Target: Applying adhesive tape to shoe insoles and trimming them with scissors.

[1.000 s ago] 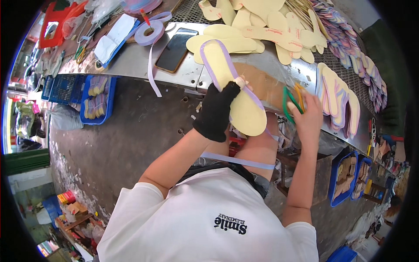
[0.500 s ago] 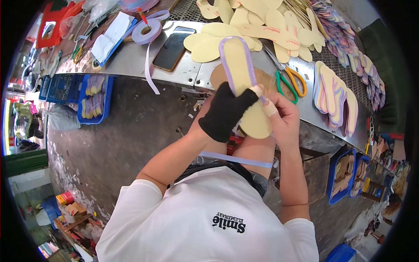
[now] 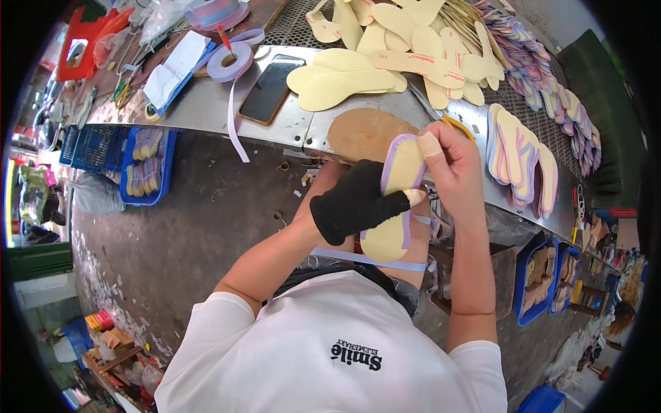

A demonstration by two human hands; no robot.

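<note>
A cream-coloured insole (image 3: 404,168) with lavender tape along its edge is held tilted above my lap. My left hand (image 3: 357,204), in a black fingerless glove, is closed round its middle, the thumb lying across the cream face. At the upper right edge of the insole, my right hand (image 3: 453,164) pinches with a wrapped thumb and bent fingers. Pale lavender tape (image 3: 365,259) stretches across my thighs below the insole. Just beyond the hands, a brown sole-shaped board (image 3: 365,132) rests on the metal table edge.
Cream insole blanks (image 3: 330,86) are heaped at the back, with taped insoles (image 3: 520,155) to their right. Scissors (image 3: 457,126) lie partly hidden behind my right hand. A phone (image 3: 272,89) and a tape roll (image 3: 231,63) sit at left. Blue baskets (image 3: 539,281) stand low at right.
The insole and my left hand have come down toward my lap. My right hand has risen to the insole's upper end, and the brown board is more exposed.
</note>
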